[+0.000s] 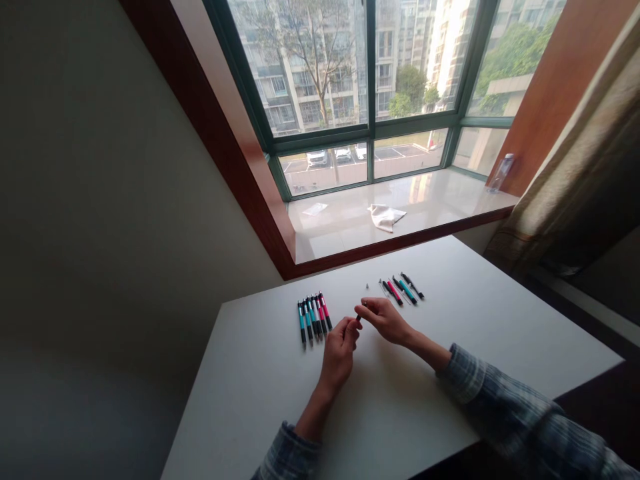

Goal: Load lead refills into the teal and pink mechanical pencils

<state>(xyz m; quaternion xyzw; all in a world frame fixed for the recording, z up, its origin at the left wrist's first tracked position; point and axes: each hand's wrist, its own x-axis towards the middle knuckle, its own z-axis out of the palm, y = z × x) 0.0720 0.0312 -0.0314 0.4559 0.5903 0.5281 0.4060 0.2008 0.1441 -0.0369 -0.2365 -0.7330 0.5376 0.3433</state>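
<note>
A small dark pen part (359, 319) is pinched between the fingertips of the right hand (383, 320), above a white table (250, 413). The left hand (340, 353) is curled, its fingers just beside that part; whether it is gripped by them too cannot be told. Both forearms reach in from the near edge, in checked sleeves (515, 413).

Just left of the hands, a tight row of pens (315, 319) with teal, red and black barrels lies side by side. A looser group of similar pens (403, 288) lies beyond the hands, and a tiny pale piece (367, 285) sits near it.

Past the table is a glossy window sill (340, 233), holding a crumpled cloth (387, 217), a flat sheet of paper (315, 209) and a clear bottle (500, 173).
</note>
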